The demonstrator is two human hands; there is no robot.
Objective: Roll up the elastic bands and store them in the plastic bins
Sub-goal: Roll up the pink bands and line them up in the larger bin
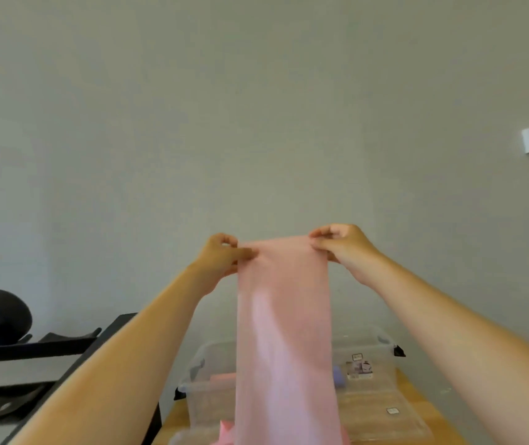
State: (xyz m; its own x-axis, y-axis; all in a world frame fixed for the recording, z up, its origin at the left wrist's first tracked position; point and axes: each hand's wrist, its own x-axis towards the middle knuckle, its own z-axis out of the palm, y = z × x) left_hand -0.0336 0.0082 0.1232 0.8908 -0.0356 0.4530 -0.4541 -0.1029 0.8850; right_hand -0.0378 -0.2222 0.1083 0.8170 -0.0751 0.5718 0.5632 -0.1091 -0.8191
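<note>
Both hands, left [221, 256] and right [341, 242], pinch the pink elastic band's [284, 332] top corners; it hangs flat before the plastic bins [382, 409] on the desk [414, 390]. Rolling not begun; next, turn the top edge tightly under.

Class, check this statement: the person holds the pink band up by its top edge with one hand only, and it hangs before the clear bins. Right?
Wrong on the hands. The head view shows both: the left hand and the right hand each pinch a top corner of the pink band. It does hang before the clear bins.
</note>
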